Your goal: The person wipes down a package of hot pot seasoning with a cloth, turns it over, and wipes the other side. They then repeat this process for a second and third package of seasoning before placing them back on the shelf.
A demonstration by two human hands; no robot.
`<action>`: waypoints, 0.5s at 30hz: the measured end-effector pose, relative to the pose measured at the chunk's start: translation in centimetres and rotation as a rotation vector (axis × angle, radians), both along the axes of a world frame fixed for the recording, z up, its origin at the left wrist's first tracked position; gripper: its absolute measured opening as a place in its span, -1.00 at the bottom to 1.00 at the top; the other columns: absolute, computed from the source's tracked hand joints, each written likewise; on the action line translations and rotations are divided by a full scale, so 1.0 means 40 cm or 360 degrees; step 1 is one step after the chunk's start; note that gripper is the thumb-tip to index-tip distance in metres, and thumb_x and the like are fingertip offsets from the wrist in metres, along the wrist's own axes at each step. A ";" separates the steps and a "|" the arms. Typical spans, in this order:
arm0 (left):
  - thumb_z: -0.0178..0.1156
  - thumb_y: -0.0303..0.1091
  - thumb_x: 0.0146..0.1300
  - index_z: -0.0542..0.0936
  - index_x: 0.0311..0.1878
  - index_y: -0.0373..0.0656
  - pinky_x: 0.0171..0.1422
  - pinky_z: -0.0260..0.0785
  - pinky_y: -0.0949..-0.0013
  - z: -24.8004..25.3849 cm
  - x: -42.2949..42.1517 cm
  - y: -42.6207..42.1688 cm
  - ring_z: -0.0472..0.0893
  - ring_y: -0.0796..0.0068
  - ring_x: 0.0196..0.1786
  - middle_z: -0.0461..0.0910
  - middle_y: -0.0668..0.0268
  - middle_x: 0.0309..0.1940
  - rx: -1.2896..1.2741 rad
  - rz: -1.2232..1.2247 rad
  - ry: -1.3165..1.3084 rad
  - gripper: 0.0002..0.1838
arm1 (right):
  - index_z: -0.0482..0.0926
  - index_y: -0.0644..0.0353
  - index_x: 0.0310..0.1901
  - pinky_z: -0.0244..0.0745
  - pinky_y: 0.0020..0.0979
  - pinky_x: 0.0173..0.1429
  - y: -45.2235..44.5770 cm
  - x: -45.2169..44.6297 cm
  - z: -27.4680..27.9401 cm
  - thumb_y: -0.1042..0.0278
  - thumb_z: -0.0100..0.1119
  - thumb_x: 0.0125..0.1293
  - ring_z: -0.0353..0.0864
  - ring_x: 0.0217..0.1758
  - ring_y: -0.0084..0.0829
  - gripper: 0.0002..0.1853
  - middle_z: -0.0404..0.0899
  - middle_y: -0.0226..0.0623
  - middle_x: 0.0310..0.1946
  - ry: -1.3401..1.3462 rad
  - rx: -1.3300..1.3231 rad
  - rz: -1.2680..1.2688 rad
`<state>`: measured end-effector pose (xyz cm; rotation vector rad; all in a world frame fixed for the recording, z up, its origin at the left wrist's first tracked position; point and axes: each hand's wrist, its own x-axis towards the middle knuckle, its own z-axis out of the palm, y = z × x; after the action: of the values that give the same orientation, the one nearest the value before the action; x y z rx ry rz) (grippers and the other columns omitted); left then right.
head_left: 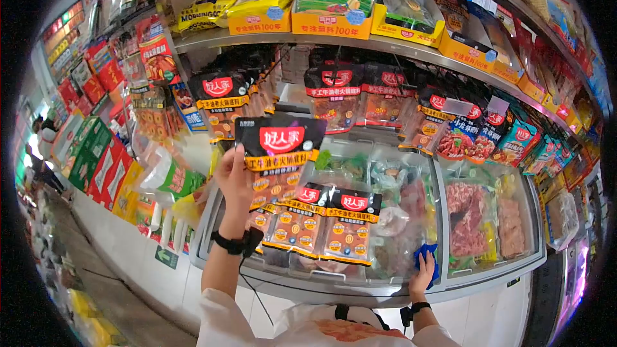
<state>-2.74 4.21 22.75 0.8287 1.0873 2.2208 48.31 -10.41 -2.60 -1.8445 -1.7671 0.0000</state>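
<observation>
My left hand is closed on the left edge of a hotpot seasoning packet, black on top with a red label and an orange band. It is held upright above the glass-topped freezer. Beneath it, several matching packets lie on the glass, among them a middle packet and a right one; the leftmost is partly covered. Near the freezer's front edge, my right hand is wrapped over a blue cloth resting on the glass.
Hanging seasoning packets line the rack behind the freezer, below a metal shelf with boxed noodles. Packaged meat shows through the right-hand glass. Red and green cartons stand at the left. A dark cord hangs from my left wrist.
</observation>
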 end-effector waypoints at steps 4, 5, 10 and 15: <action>0.16 -0.32 0.42 0.58 -0.30 -0.23 -0.56 0.08 0.63 0.060 -0.038 0.072 0.35 0.81 -0.59 0.51 0.54 -0.51 0.0004 -0.0069 0.0021 -0.81 | 0.49 0.19 0.21 0.02 -0.07 0.53 0.008 -0.013 -0.006 0.78 -0.08 -0.12 0.20 0.45 0.00 -0.28 0.32 -0.06 0.35 0.0002 0.0072 -0.0047; 0.14 -0.30 0.42 0.58 -0.27 -0.21 -0.61 0.01 0.63 0.059 -0.049 0.094 0.29 0.83 -0.65 0.51 0.53 -0.51 0.0093 -0.0101 0.0020 -0.81 | 0.48 0.18 0.21 0.02 -0.07 0.52 0.007 -0.016 -0.005 0.78 -0.07 -0.11 0.21 0.45 0.01 -0.28 0.32 -0.06 0.35 -0.0033 0.0064 -0.0067; 0.14 -0.28 0.43 0.58 -0.25 -0.21 -0.70 -0.19 0.60 0.065 -0.098 0.166 0.11 0.88 -0.76 0.56 0.50 -0.49 0.0148 -0.0164 -0.0119 -0.80 | 0.47 0.18 0.22 0.07 -0.07 0.50 0.015 -0.018 -0.027 0.76 -0.04 -0.07 0.24 0.42 0.02 -0.30 0.32 -0.05 0.34 -0.0158 0.0027 -0.0161; 0.19 -0.34 0.39 0.61 -0.23 -0.27 -0.44 0.19 0.62 -0.007 -0.116 0.158 0.41 0.81 -0.47 0.56 0.47 -0.44 0.0045 -0.0147 -0.0077 -0.83 | 0.53 0.17 0.15 0.22 -0.13 0.41 0.046 -0.006 0.008 0.76 -0.08 -0.01 0.37 0.30 0.02 -0.39 0.43 -0.05 0.23 0.0053 -0.0007 -0.0073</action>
<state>-7.38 10.52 22.47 0.8162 0.9770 2.1726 48.09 -8.57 -2.27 -1.8773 -1.7032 0.0165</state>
